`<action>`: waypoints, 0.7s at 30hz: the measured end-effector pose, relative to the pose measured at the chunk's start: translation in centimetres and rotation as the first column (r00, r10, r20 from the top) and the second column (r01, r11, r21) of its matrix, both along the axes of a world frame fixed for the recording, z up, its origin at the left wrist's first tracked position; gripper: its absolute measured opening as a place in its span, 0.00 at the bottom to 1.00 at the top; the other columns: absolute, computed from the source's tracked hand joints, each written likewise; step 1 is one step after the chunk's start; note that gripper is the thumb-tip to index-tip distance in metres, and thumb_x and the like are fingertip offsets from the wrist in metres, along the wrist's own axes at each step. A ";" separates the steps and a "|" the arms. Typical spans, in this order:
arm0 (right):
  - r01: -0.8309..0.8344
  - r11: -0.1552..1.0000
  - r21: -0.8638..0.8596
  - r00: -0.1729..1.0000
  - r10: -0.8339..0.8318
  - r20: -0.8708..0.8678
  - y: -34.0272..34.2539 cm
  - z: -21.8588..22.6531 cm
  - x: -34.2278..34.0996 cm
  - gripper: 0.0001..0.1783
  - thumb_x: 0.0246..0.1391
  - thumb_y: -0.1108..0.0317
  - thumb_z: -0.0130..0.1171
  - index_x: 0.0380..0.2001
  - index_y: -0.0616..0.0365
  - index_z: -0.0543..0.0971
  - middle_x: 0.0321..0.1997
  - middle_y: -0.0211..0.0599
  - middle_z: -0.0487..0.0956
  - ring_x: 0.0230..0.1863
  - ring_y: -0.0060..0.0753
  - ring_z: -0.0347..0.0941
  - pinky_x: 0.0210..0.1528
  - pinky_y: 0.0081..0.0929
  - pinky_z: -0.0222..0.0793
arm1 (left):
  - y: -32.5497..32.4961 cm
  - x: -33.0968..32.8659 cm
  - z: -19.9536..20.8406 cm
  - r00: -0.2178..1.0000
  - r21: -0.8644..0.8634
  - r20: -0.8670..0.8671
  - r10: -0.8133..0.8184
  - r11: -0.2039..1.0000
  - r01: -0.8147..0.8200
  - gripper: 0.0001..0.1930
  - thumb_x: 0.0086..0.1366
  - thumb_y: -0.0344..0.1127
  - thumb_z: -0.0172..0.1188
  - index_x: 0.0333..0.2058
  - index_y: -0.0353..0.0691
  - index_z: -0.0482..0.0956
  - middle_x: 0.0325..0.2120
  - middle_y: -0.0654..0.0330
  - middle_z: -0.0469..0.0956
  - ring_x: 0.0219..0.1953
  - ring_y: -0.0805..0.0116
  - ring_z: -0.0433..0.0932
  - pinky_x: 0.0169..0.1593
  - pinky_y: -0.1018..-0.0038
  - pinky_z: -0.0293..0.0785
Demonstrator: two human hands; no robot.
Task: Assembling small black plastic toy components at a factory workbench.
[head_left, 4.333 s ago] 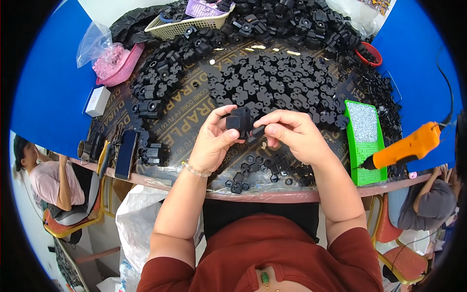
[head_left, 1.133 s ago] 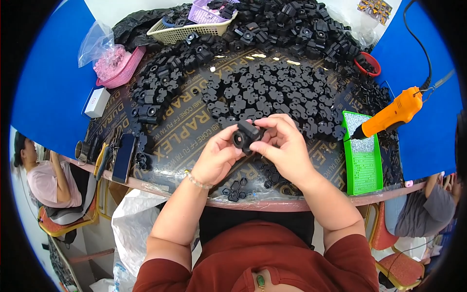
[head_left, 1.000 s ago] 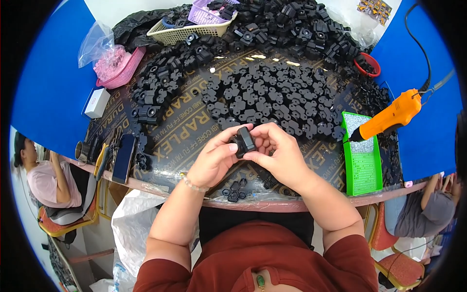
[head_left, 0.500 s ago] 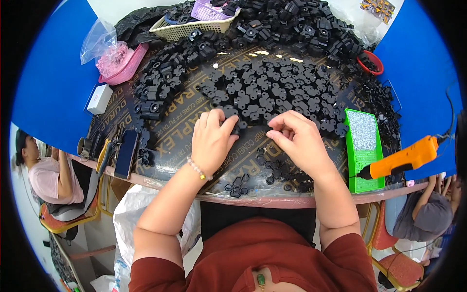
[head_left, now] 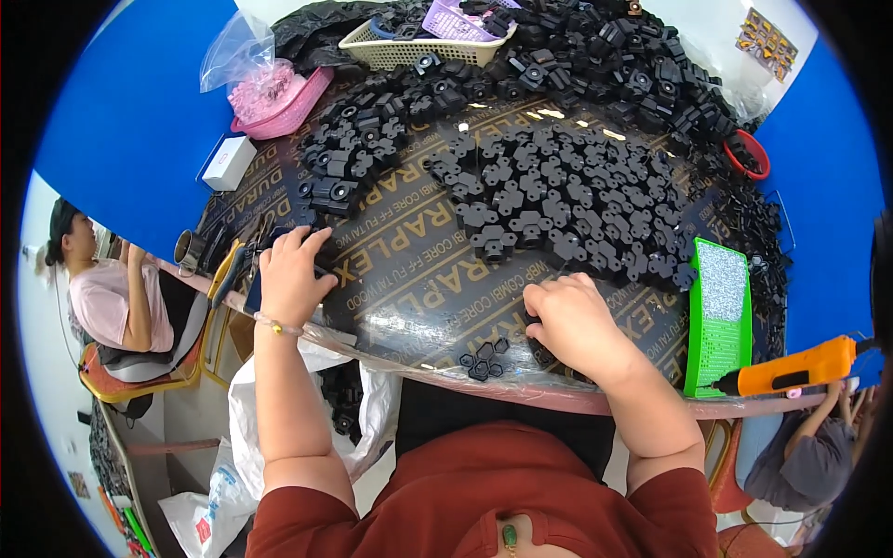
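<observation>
My left hand (head_left: pixel 296 274) is at the left of the table with fingers and thumb spread, over some small black parts and beside a dark phone (head_left: pixel 253 294) that it partly covers. Nothing shows in its grip. Toward the front, my right hand (head_left: pixel 579 321) is low over the tabletop, its fingers curled in. What it holds, if anything, is hidden. Small black hexagonal rings (head_left: pixel 484 360) lie to its left near the front edge. Beyond both hands, many flat-topped black plastic housings (head_left: pixel 567 191) stand packed together.
A green tray (head_left: pixel 695 358) of small silvery pieces and an orange electric screwdriver (head_left: pixel 795 365) are at the right. Black parts (head_left: pixel 642 79) pile up behind, near a cream basket (head_left: pixel 419 53). A pink basket (head_left: pixel 296 113), white box (head_left: pixel 230 164) and metal mug (head_left: pixel 189 249) stand left.
My left hand has moved from the housings to the left side, and its fingers have spread. My right hand has come down toward the front edge. The view has shifted.
</observation>
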State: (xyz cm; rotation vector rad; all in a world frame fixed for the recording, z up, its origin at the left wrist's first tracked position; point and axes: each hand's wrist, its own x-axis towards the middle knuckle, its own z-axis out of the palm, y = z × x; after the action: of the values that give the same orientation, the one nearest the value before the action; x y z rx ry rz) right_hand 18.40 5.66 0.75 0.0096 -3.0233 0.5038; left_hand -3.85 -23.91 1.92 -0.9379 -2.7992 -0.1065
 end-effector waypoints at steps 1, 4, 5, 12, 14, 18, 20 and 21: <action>-0.005 1.000 0.010 1.000 0.005 -0.009 0.2 0.2 0.0 0.11 0.44 0.71 0.69 0.30 0.57 0.75 0.28 0.38 0.79 0.37 0.44 0.76 0.51 0.39 0.67 | 0.2 -0.3 -0.3 1.000 0.057 -0.013 -0.008 0.998 0.009 0.30 0.45 0.31 0.73 0.51 0.44 0.78 0.53 0.52 0.74 0.55 0.52 0.73 0.58 0.60 0.67; 0.050 0.967 -0.250 0.998 -0.056 -0.014 1.6 0.3 0.0 0.08 0.47 0.74 0.65 0.31 0.57 0.75 0.27 0.39 0.81 0.33 0.45 0.77 0.54 0.37 0.66 | 1.3 -1.5 -1.4 0.998 0.195 0.065 -0.019 0.981 0.006 0.28 0.45 0.27 0.73 0.49 0.41 0.78 0.49 0.50 0.74 0.51 0.50 0.74 0.55 0.61 0.71; 0.046 0.954 -0.296 0.997 -0.060 -0.041 2.0 0.7 0.1 0.07 0.49 0.74 0.62 0.34 0.59 0.77 0.28 0.40 0.82 0.32 0.43 0.78 0.52 0.35 0.69 | 1.6 -1.4 -1.6 0.999 0.189 0.039 -0.030 0.982 0.022 0.27 0.44 0.24 0.72 0.47 0.39 0.78 0.46 0.48 0.73 0.49 0.46 0.74 0.53 0.61 0.73; 0.169 0.598 -0.783 0.966 -0.256 0.013 3.0 2.5 0.3 0.13 0.53 0.76 0.61 0.43 0.65 0.80 0.33 0.35 0.83 0.37 0.24 0.78 0.43 0.24 0.74 | 7.5 1.4 1.3 0.918 0.596 0.239 -0.318 0.794 0.120 0.30 0.50 0.22 0.67 0.54 0.39 0.72 0.47 0.50 0.72 0.50 0.55 0.74 0.54 0.68 0.74; 0.110 0.475 -0.873 0.952 -0.303 -0.045 3.2 1.9 0.3 0.13 0.55 0.78 0.59 0.44 0.63 0.81 0.36 0.30 0.82 0.38 0.19 0.76 0.44 0.21 0.73 | 10.1 3.3 2.5 0.587 0.856 0.487 -0.647 0.486 -0.175 0.27 0.57 0.26 0.67 0.56 0.39 0.71 0.50 0.57 0.74 0.52 0.66 0.74 0.54 0.66 0.75; -0.080 0.348 -0.934 0.917 -0.341 -0.205 3.6 1.9 0.4 0.12 0.56 0.80 0.56 0.44 0.62 0.80 0.40 0.30 0.80 0.45 0.20 0.74 0.51 0.23 0.69 | 13.9 5.5 1.9 0.006 0.753 0.338 -0.941 0.266 -0.602 0.24 0.67 0.38 0.61 0.59 0.38 0.69 0.49 0.53 0.76 0.52 0.60 0.76 0.56 0.67 0.74; -0.168 0.371 -0.913 0.886 -0.349 -0.305 3.7 2.0 0.4 0.12 0.56 0.81 0.55 0.44 0.62 0.80 0.41 0.30 0.79 0.48 0.21 0.73 0.54 0.23 0.68 | 15.5 5.8 -0.1 -0.093 0.699 0.314 -0.945 0.296 -0.651 0.25 0.67 0.41 0.61 0.59 0.38 0.68 0.51 0.51 0.76 0.54 0.56 0.77 0.55 0.66 0.76; -0.160 0.457 -0.875 0.880 -0.336 -0.336 3.7 2.0 0.3 0.12 0.56 0.80 0.56 0.43 0.61 0.81 0.40 0.31 0.79 0.47 0.24 0.73 0.54 0.25 0.68 | 16.1 6.1 -1.0 -0.101 0.686 0.310 -0.945 0.295 -0.665 0.25 0.68 0.42 0.61 0.59 0.38 0.67 0.51 0.49 0.76 0.54 0.53 0.77 0.54 0.66 0.77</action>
State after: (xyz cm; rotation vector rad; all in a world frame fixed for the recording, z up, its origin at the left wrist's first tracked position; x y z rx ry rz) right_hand 18.68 9.37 2.73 -0.0833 -1.9150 1.7252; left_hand 2.29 -7.85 0.96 -1.0192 -1.5512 -3.6814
